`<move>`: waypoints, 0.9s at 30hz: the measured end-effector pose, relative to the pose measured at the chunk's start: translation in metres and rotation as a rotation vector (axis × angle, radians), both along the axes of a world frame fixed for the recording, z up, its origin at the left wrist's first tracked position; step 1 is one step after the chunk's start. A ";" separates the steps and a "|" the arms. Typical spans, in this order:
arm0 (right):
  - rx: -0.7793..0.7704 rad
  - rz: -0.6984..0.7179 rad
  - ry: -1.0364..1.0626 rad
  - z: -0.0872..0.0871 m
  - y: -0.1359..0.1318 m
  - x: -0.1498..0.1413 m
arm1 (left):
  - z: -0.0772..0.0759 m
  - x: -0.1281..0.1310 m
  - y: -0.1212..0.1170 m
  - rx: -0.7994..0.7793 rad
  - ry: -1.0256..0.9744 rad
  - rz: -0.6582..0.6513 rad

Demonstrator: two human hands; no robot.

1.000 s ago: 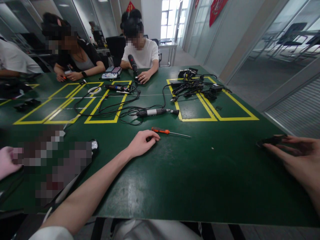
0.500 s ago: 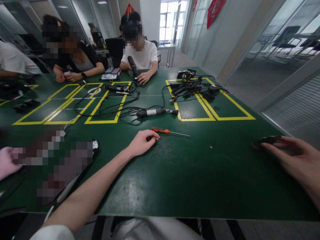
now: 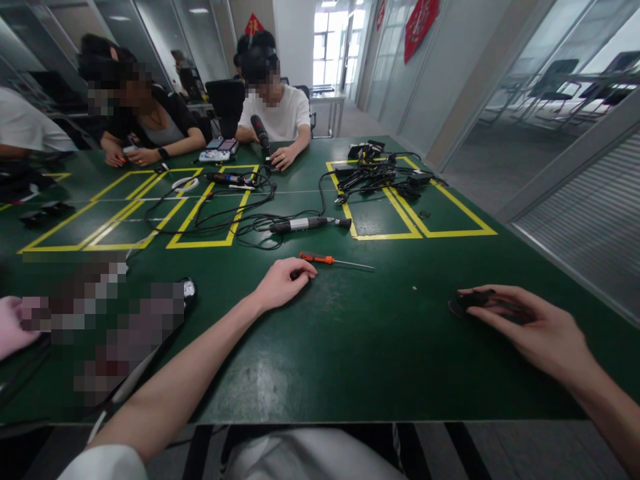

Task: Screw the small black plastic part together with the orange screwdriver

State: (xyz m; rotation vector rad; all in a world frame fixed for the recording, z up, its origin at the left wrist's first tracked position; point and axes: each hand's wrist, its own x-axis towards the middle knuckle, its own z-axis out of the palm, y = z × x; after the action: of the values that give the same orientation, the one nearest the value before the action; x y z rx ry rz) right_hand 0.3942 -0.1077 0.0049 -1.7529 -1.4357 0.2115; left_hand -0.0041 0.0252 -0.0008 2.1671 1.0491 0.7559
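Note:
My right hand (image 3: pixel 537 327) pinches a small black part with a flat round end (image 3: pixel 463 303) between thumb and fingers, low over the right side of the green table. Its exact kind does not show. My left hand (image 3: pixel 285 281) rests on the table with fingers curled in; a small dark thing shows between thumb and fingers, too hidden to name. Just beyond those fingers lies a screwdriver (image 3: pixel 317 259) with an orange and black handle, its thin shaft pointing right. Farther off, a grey and black corded power tool (image 3: pixel 305 225) lies on its side.
Black cables and adapters (image 3: pixel 375 175) are heaped at the far right in yellow-taped boxes. Another corded tool (image 3: pixel 230 179) lies far left. Beside my left forearm is a blurred-out phone-like device (image 3: pixel 189 291). A person (image 3: pixel 275 110) across the table grips a black tool.
My right hand has moved left and inward over the table with the black part. My left hand stays beside the screwdriver. The view has shifted slightly.

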 end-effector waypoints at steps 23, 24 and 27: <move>0.003 0.902 0.051 -0.008 0.070 -0.211 | 0.016 0.006 -0.024 -0.275 -0.284 -0.309; 0.006 0.909 0.067 -0.009 0.074 -0.213 | 0.015 0.007 -0.024 -0.288 -0.284 -0.307; 0.041 0.932 0.075 -0.010 0.083 -0.213 | 0.011 0.011 -0.025 -0.257 -0.287 -0.278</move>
State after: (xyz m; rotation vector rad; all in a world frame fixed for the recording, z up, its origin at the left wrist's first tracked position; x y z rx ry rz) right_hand 0.1810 -0.0250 -0.0055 -0.9121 -2.0817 0.7122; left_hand 0.0065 0.0006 0.0099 1.8669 0.6430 0.7298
